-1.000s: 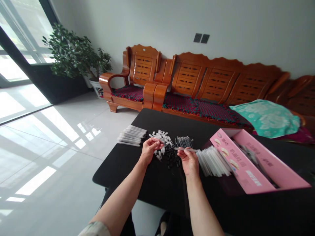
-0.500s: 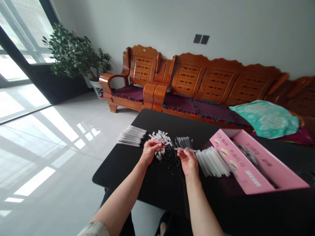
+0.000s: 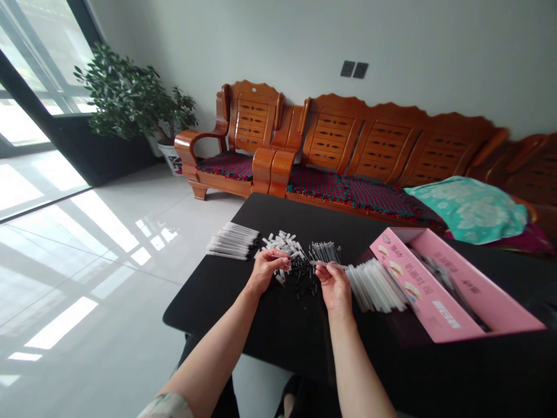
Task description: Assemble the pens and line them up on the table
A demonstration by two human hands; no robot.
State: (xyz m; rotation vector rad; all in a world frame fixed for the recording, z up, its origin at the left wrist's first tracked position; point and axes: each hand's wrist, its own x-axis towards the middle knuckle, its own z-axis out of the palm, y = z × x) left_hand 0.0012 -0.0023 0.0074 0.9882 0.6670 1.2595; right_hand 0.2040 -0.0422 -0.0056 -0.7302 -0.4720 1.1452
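Pale tube [image 3: 315, 263] pinched above the table [image 3: 278, 325]
My right hand [image 3: 335, 287] grips it, left of the tube bundle [image 3: 376, 287]; my left hand [image 3: 263, 273], apart from it, is pinched, on what I cannot tell. Too light a fingertip hold could drop the tube among the small black parts [image 3: 300, 270].

I'm facing pale wall [image 3: 261, 40]; two dark socket plates [image 3: 354, 69] are sitting on it side by side. Varnished wooden armchair [image 3: 255, 119] and long matching bench [image 3: 369, 142] are standing along it, patterned red-and-teal seat covers [image 3: 317, 183] lying on both. Turquoise floral cloth [image 3: 470, 209] is draping over bench toward my right. Leafy plant [image 3: 126, 98] is growing from pale pot [image 3: 170, 158] beside armchair. At my left, daylight is coming through dark-framed glazing [image 3: 47, 40]; bright patches [image 3: 63, 322] are gleaming on glossy pale floor [image 3: 134, 313]. Black table [image 3: 204, 302] is standing before me.
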